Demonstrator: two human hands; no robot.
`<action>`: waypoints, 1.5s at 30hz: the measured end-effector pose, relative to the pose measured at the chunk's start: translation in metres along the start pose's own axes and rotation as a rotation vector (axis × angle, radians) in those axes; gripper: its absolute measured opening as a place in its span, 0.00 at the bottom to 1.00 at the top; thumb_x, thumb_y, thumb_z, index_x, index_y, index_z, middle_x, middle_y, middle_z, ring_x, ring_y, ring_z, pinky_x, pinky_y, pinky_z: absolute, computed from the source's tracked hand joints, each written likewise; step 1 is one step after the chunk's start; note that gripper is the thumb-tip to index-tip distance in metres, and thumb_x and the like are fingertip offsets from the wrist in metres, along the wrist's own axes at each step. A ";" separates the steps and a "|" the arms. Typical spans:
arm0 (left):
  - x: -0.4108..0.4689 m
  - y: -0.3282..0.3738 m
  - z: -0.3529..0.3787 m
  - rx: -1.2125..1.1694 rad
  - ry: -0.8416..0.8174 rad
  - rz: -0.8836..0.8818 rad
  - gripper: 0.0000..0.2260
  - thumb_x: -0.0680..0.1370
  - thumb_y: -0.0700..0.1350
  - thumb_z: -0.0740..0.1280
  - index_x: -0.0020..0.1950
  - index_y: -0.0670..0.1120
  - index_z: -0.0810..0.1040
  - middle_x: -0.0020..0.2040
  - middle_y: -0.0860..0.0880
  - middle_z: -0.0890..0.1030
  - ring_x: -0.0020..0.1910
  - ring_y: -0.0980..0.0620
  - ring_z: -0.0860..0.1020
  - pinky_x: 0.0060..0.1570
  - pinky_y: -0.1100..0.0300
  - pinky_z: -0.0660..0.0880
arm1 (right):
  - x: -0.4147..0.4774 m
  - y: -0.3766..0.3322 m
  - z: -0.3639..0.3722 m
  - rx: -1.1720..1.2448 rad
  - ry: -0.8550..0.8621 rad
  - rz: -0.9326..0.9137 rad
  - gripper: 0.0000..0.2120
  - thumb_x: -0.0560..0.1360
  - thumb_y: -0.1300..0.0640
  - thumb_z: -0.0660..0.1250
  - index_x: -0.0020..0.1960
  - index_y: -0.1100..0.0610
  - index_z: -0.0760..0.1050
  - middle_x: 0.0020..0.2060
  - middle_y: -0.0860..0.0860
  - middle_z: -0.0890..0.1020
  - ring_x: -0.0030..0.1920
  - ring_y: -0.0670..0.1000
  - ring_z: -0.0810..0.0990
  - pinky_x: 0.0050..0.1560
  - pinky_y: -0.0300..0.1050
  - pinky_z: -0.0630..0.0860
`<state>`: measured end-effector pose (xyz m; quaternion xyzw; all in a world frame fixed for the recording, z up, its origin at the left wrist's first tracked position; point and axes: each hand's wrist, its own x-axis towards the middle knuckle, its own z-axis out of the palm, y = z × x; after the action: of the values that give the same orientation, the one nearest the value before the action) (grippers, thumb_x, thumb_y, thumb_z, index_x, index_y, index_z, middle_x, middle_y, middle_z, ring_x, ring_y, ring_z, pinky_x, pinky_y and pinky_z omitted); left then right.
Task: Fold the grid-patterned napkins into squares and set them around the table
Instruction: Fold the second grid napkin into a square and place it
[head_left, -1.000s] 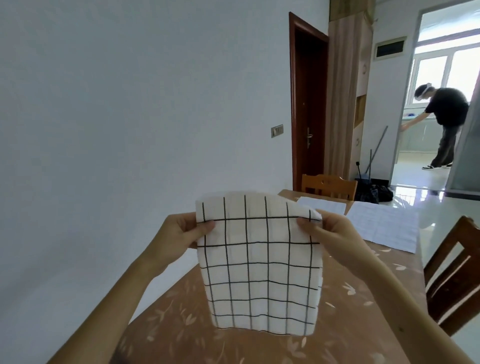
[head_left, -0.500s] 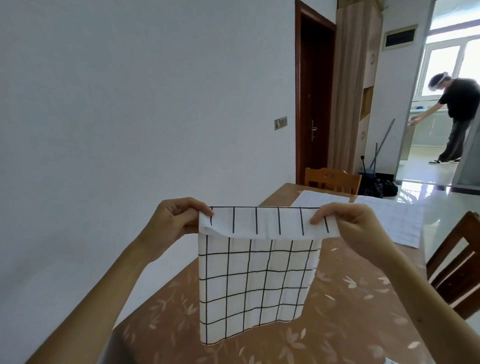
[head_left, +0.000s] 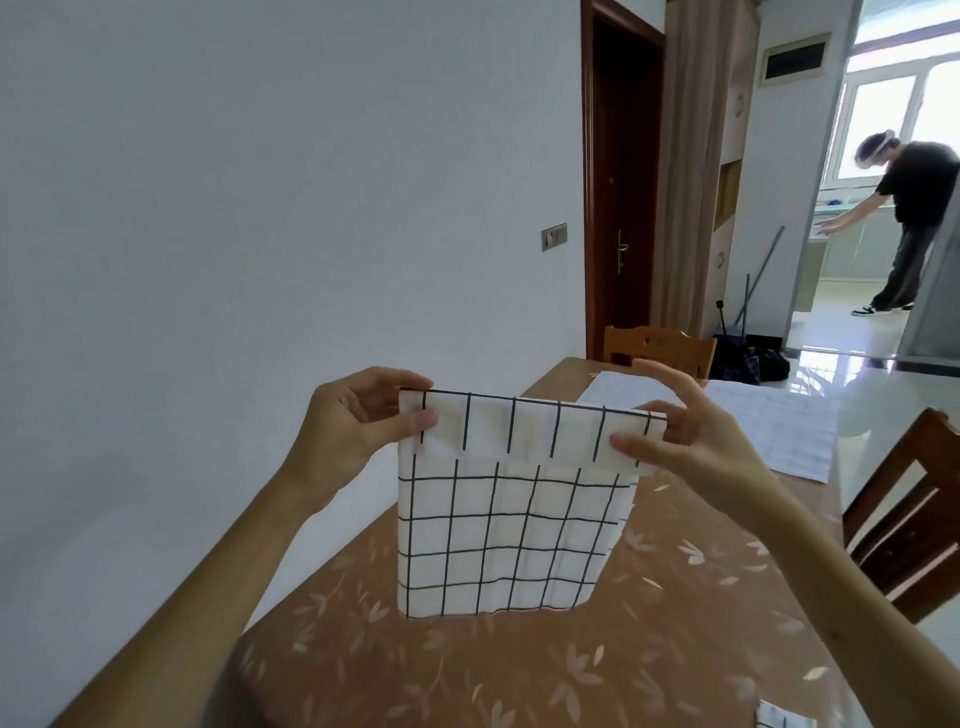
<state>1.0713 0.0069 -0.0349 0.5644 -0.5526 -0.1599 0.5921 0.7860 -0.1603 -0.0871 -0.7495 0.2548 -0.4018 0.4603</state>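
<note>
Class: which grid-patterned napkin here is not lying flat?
The nearest napkin, hanging from the left hand and right hand with its top folded over; the two far napkins lie flat on the table.

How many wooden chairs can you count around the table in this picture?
2. The far chair stands at the table's far end; the right chair stands along its right edge. Others may sit outside the view.

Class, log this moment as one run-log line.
white black-grid cloth napkin: held up, top strip folded over | left hand: pinches top-left corner | right hand: pinches top-right corner
</note>
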 end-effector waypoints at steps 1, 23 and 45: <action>0.000 -0.001 0.001 0.007 -0.011 0.004 0.16 0.70 0.33 0.76 0.56 0.43 0.83 0.33 0.55 0.83 0.37 0.57 0.83 0.47 0.68 0.78 | 0.001 0.001 0.000 -0.012 -0.020 0.009 0.32 0.65 0.47 0.79 0.66 0.39 0.72 0.48 0.57 0.84 0.47 0.56 0.84 0.53 0.55 0.83; 0.002 -0.020 0.007 0.217 -0.108 -0.047 0.05 0.81 0.39 0.67 0.53 0.47 0.74 0.33 0.53 0.80 0.28 0.50 0.72 0.25 0.59 0.73 | -0.010 0.001 0.001 -0.002 0.065 -0.108 0.04 0.76 0.54 0.69 0.47 0.44 0.77 0.37 0.60 0.84 0.38 0.64 0.82 0.38 0.60 0.80; -0.009 -0.017 -0.005 0.154 -0.169 -0.111 0.07 0.75 0.37 0.74 0.52 0.40 0.83 0.44 0.41 0.86 0.40 0.49 0.84 0.40 0.63 0.79 | -0.012 -0.005 0.001 0.026 0.050 -0.187 0.10 0.73 0.66 0.71 0.47 0.52 0.83 0.43 0.45 0.87 0.43 0.44 0.86 0.44 0.35 0.81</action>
<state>1.0797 0.0116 -0.0520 0.6225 -0.5790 -0.1964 0.4885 0.7805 -0.1489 -0.0868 -0.7539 0.1897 -0.4648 0.4238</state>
